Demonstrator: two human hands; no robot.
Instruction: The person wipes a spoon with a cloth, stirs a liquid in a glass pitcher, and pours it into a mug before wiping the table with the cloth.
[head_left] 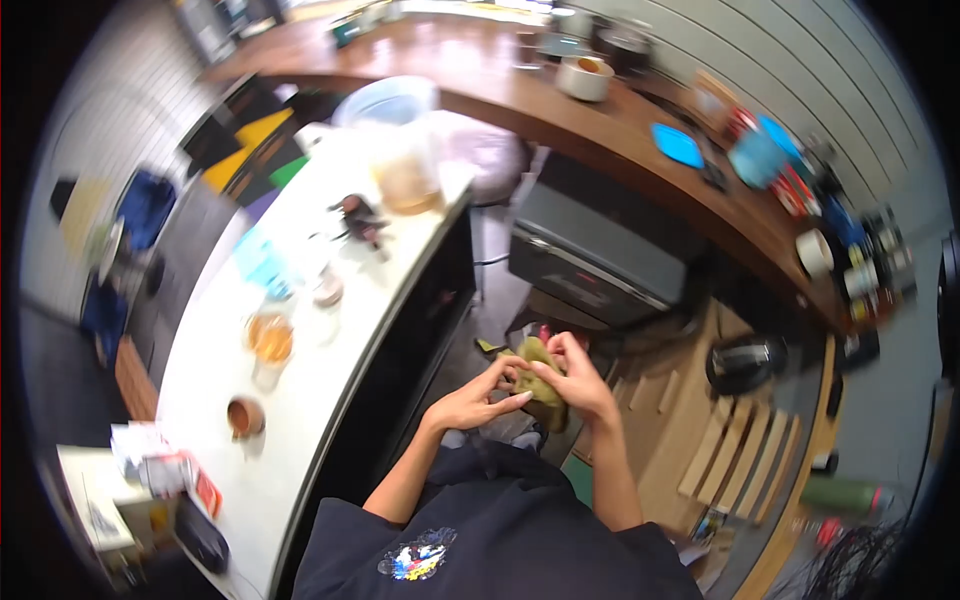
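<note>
An olive-green cloth [540, 385] is bunched between my two hands, in front of my dark shirt. My left hand [478, 397] comes in from the left, with its fingers curled against the cloth's left side. From the right, my right hand [577, 378] pinches the cloth near its top. A small pink-red thing [545, 333] shows just above the cloth, beside my right fingers; what it is cannot be made out.
A white counter [215, 350] on the left bears a brown cup [245, 417], a container with orange contents [270, 340] and a large clear tub [403, 165]. A dark box [595, 245] stands under the curved wooden shelf [490, 100]. Wooden slats [740, 455] lie at right.
</note>
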